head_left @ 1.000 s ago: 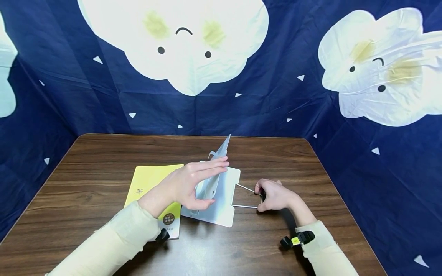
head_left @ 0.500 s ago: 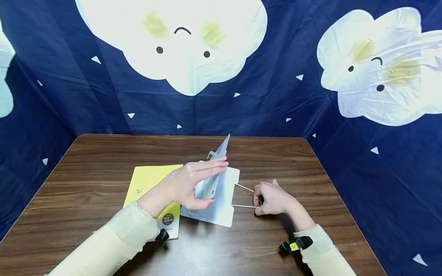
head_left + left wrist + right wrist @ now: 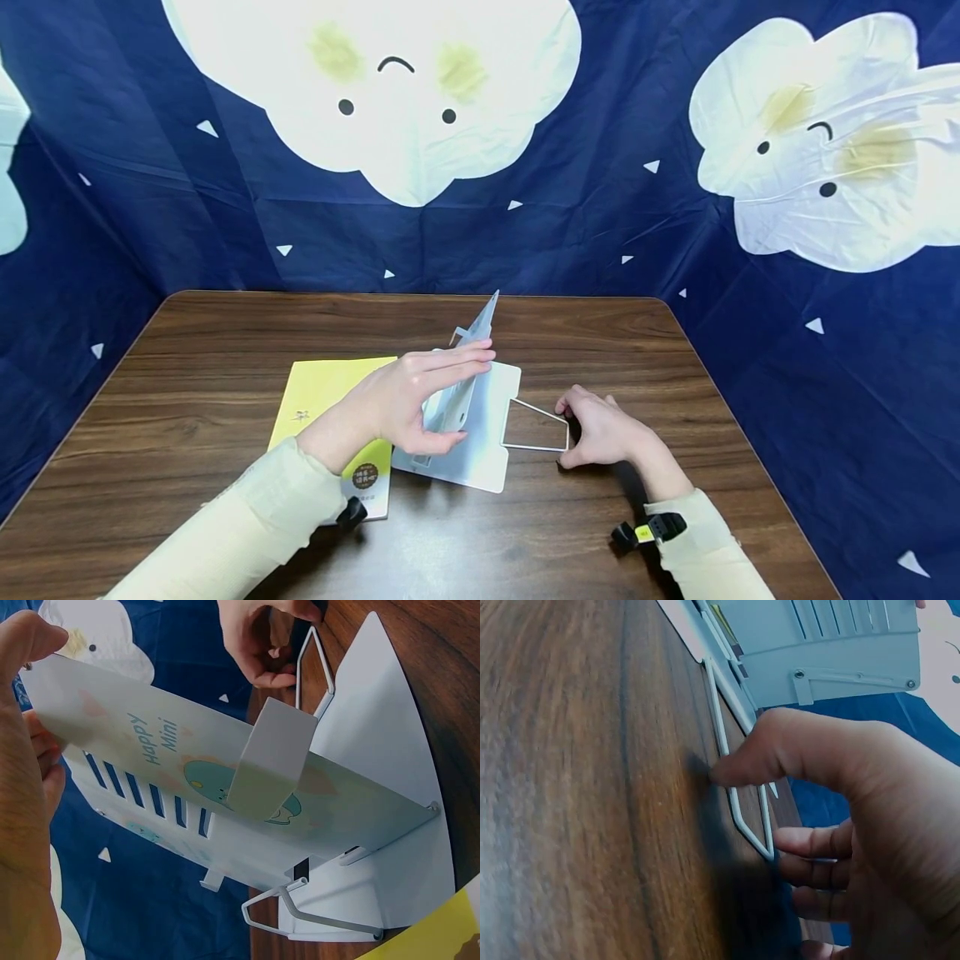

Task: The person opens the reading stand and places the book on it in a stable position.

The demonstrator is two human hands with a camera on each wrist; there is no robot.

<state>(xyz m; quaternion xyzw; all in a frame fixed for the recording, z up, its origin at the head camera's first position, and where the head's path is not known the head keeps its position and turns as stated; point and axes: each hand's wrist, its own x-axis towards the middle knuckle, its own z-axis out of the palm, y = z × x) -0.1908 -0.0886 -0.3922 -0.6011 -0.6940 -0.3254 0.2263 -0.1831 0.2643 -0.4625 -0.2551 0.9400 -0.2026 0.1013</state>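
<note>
A pale metal book stand (image 3: 487,442) lies with its base plate on the table and its panel raised at a steep tilt. "Happy Mini" and a cartoon animal are printed on the panel (image 3: 169,761) in the left wrist view. My left hand (image 3: 408,400) holds that panel by its edge, thumb on one face and fingers behind. From the base, a white wire loop (image 3: 536,448) sticks out to the right. My right hand (image 3: 600,429) is at the loop's end, thumb and fingers spread apart around it; in the right wrist view the thumb (image 3: 739,769) is beside the wire.
A yellow booklet (image 3: 330,383) lies left of the stand, partly under my left forearm. The wooden table (image 3: 225,333) ends at a dark blue cloth (image 3: 480,242) printed with clouds. Each wrist carries a small black camera.
My right hand closed its fingers on the wire loop's end half a second ago, then loosened and spread them, leaving the end visible. My left hand and the stand stay in place.
</note>
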